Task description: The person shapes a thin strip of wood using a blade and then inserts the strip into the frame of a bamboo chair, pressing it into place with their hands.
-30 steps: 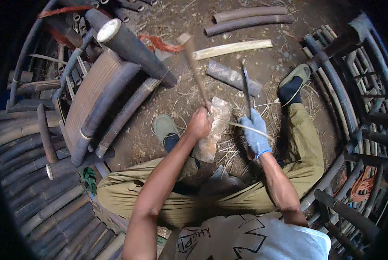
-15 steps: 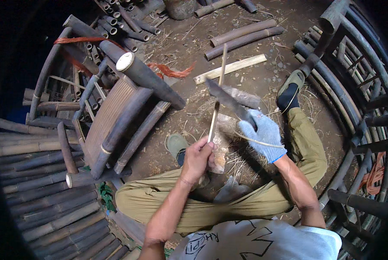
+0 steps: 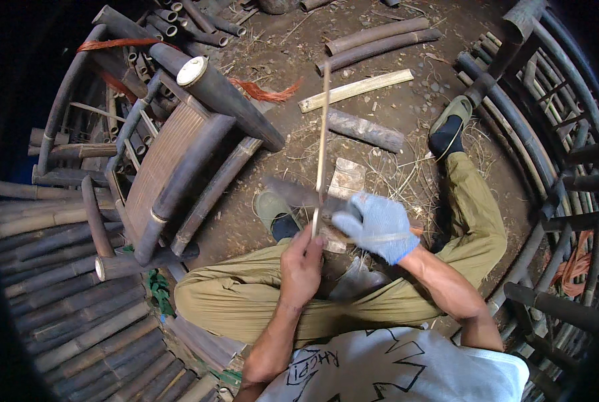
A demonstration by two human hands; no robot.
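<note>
My bare left hand (image 3: 301, 269) is closed round the lower end of a long, thin bamboo strip (image 3: 323, 141), which stands nearly upright and points away from me. My right hand (image 3: 380, 228), in a pale blue knit glove, grips a knife whose dark, broad blade (image 3: 287, 192) is smeared by motion. That blade crosses the strip just above my left fingers; whether it touches the strip, I cannot tell. A thin pale sliver runs beside my gloved fingers. Beneath my hands, a flat wood block (image 3: 347, 177) and shavings lie on the ground.
A bamboo chair (image 3: 179, 161) lies tipped at the left, beside a slatted bamboo surface (image 3: 92, 301). More bamboo framework (image 3: 554, 161) curves along the right. Ahead lie a short log (image 3: 365, 130), a split pale piece (image 3: 356, 90), and two bamboo lengths (image 3: 380, 48).
My right hand and the knife have come down toward my left hand, the blade swinging lower and left. The strip has tilted slightly left, and my left hand sits a little lower.
</note>
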